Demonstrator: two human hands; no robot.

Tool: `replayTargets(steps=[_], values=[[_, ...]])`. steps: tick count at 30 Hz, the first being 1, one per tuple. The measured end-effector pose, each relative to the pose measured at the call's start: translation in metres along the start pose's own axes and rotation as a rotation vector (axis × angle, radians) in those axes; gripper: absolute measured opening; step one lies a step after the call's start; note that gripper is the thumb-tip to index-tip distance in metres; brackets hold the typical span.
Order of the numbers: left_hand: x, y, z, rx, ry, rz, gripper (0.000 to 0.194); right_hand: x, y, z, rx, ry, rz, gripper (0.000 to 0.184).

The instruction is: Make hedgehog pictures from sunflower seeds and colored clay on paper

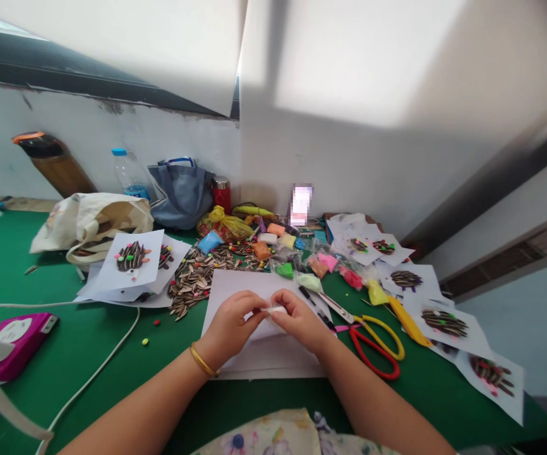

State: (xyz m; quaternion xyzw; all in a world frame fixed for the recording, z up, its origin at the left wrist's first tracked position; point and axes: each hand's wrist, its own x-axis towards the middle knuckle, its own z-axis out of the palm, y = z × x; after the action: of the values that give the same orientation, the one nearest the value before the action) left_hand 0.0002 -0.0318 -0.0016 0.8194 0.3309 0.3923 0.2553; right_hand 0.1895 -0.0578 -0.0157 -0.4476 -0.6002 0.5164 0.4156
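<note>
Over a stack of white paper (273,360), my left hand (232,325) and my right hand (302,321) meet fingertip to fingertip. Between them is a small lump of white modelling clay (279,310), pinched from both sides and partly covered by fingers. Just right of my right hand lie a black pen (314,303) and scissors (372,344) with red and yellow handles. Beyond the paper are small bags of coloured clay, among them a green one (283,270) and a pale one (310,282). Striped sunflower seeds (192,281) are heaped to the left.
Sheets with seed-and-clay hedgehogs lie left (134,259) and right (444,322). A yellow cutter (408,321) rests by the scissors. Cloth bags (181,193), a water bottle (129,174) and a blurred phone (300,205) stand along the wall. A white cable (98,373) crosses the green table.
</note>
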Motion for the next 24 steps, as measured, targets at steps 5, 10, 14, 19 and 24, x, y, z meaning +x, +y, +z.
replayTargets(steps=[5,10,14,19,24], values=[[0.0001,0.0031,-0.0022,0.112,-0.024,0.064,0.005,0.0004,-0.0046,0.0000,-0.015,0.029,-0.014,0.015],[-0.0002,-0.0006,-0.0025,0.127,-0.003,0.077,0.012,-0.0005,-0.0094,-0.0010,0.037,0.038,0.029,0.017],[-0.0016,-0.0034,0.0006,0.066,0.014,0.088,0.016,-0.0001,-0.0085,0.0002,0.061,0.038,0.021,0.019],[-0.0014,-0.0012,-0.0016,0.067,0.028,0.069,0.006,-0.0009,-0.0078,0.0008,0.073,0.040,0.032,0.015],[-0.0021,-0.0033,-0.0014,0.080,0.062,0.088,0.008,-0.0011,-0.0066,0.0015,0.121,0.034,0.047,0.016]])
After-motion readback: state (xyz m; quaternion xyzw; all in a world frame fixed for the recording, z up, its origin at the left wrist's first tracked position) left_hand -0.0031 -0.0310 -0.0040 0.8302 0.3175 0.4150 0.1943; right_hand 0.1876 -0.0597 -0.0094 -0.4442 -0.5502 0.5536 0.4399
